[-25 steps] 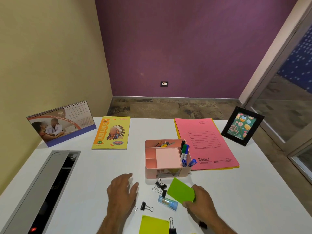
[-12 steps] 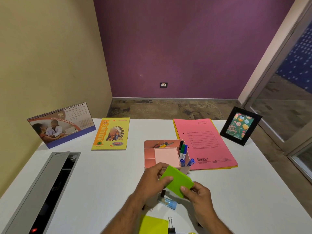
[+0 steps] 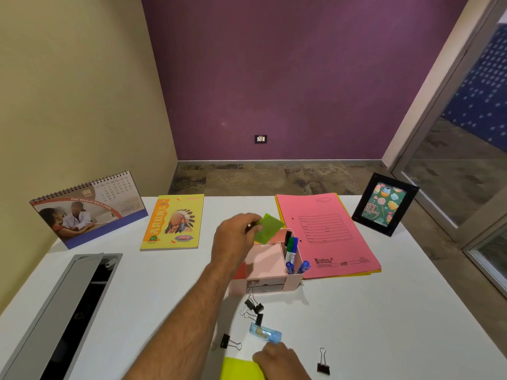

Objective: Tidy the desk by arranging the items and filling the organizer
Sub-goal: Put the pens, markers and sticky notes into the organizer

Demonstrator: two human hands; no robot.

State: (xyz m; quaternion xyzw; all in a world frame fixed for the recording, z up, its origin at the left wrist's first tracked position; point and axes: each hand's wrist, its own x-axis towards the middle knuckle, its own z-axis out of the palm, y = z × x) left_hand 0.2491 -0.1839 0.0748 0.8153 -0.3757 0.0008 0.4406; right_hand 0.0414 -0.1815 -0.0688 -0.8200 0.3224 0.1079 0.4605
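While left hand (image 3: 236,237) pinches green sticky pad (image 3: 267,229) over the far end of pink organizer (image 3: 270,272), right hand (image 3: 277,360) rests at 6 o'clock, fingers curled on yellow sticky pad (image 3: 238,368), grip unclear. Markers (image 3: 291,250) stand in the organizer's 3 o'clock compartment. Binder clips (image 3: 253,308) and blue stapler (image 3: 264,333) lie just beside its 6 o'clock side.

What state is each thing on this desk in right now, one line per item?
Left hand: holding the green sticky pad above the pink organizer.
Right hand: resting on the yellow sticky pad.
Markers: standing in the organizer.
Binder clips: loose on the desk.
Pink folder: closed, flat.
Notebook: closed, flat.
Calendar: standing.
Photo frame: upright.
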